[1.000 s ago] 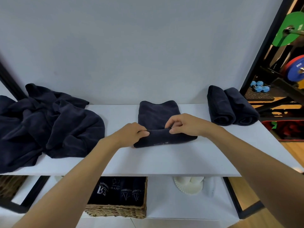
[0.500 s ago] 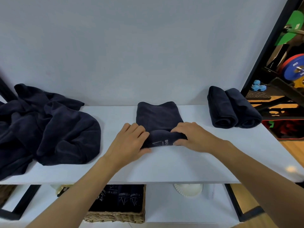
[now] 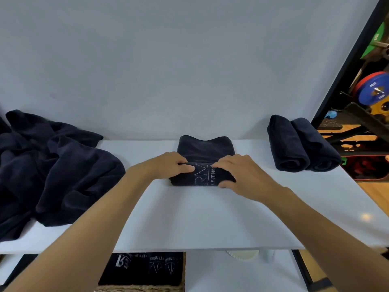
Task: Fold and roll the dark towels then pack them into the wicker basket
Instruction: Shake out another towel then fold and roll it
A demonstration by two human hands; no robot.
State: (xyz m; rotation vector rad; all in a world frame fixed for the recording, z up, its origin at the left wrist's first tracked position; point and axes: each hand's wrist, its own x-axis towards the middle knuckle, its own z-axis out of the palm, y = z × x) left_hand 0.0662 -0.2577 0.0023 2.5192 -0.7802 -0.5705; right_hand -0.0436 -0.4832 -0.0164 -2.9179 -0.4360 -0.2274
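Note:
A dark towel [image 3: 205, 151] with white lettering lies in the middle of the white shelf top [image 3: 206, 216], its near end rolled up. My left hand [image 3: 168, 166] grips the roll's left end, fingers curled over the top. My right hand [image 3: 237, 175] grips the right end, fingers over the top and thumb under the front. The flat, unrolled part reaches back to the wall. Two finished dark rolls [image 3: 301, 147] lie side by side at the right rear. A pile of loose dark towels [image 3: 50, 165] covers the shelf's left end. The wicker basket [image 3: 139, 288] sits on the lower shelf, holding several rolled towels.
A white ribbed object [image 3: 242, 254] sits on the lower shelf right of the basket. A black frame post [image 3: 345, 66] edges the shelf at right, with coloured weight plates [image 3: 373, 89] beyond it. The wall stands right behind the shelf.
Both hands have rolled the towel farther away from me; the roll is thicker, its white lettering now faces up, and less flat towel shows behind it.

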